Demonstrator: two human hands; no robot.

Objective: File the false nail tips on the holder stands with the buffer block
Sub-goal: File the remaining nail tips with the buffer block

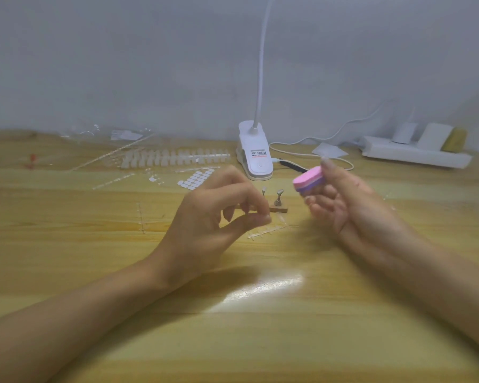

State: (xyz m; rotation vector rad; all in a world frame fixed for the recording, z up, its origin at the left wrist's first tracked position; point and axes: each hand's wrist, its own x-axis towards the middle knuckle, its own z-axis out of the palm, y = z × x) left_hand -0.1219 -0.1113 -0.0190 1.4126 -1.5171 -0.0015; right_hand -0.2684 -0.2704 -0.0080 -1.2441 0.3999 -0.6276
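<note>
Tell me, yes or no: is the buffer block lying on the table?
No, the right hand grips the buffer block, raised off the table.

Both forearms run bare from the frame's lower corners to the left hand (205,225) and right hand (351,205), fingernails pale.

One view only, worn on the head; looking forward and down over the wooden surface (260,341); facing the grey wall (150,64) at the far side; very near to the work, with the left grip (216,217) and the right grip (349,205) in the middle of the frame; wide-angle, taking in much surface on both sides.
</note>
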